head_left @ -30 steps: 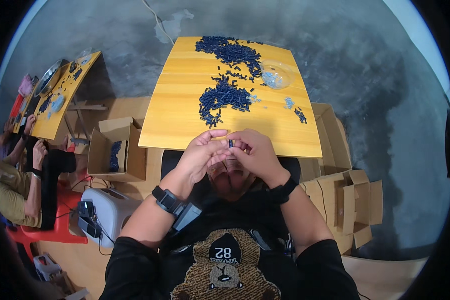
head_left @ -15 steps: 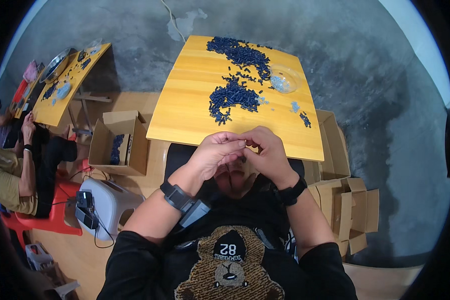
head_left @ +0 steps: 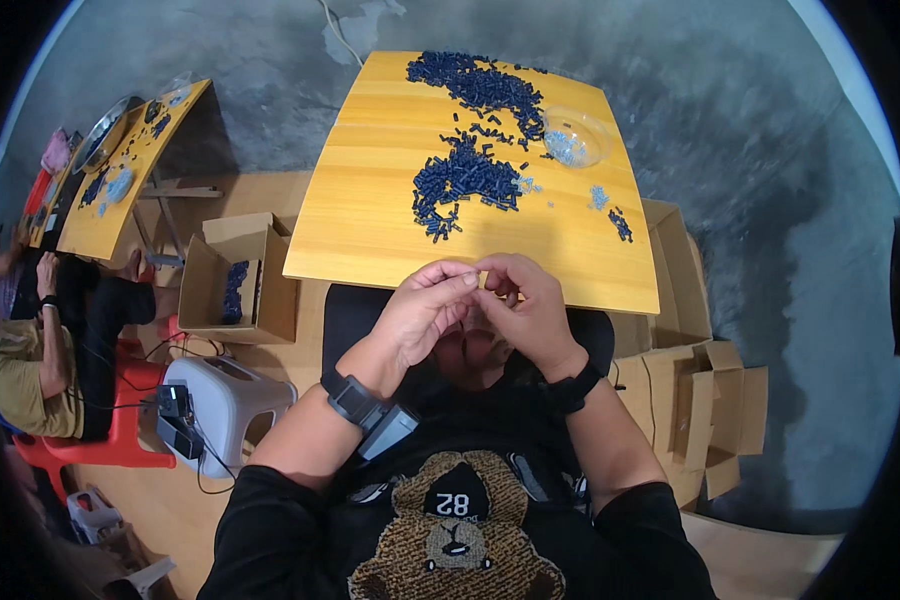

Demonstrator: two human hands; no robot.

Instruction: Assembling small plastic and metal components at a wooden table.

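Observation:
Just off the near edge of the yellow wooden table, my left hand and my right hand meet at the fingertips, thumbs and forefingers pinched. Whatever they hold is too small and covered to make out. Beyond them lies a heap of small dark blue cylindrical pieces, with a second dark blue heap at the far edge. A clear round bowl at the right holds tiny pale pieces. Nearer sit a little pale cluster and a few dark pieces.
Open cardboard boxes stand at the right and the left, the left one with dark pieces inside. A grey stool carries black devices and cables. Farther left, a seated person works at another table.
The view has shifted slightly, so the table sits a little higher in the picture. My hands stay together, with a small shift of the fingers and thumbs.

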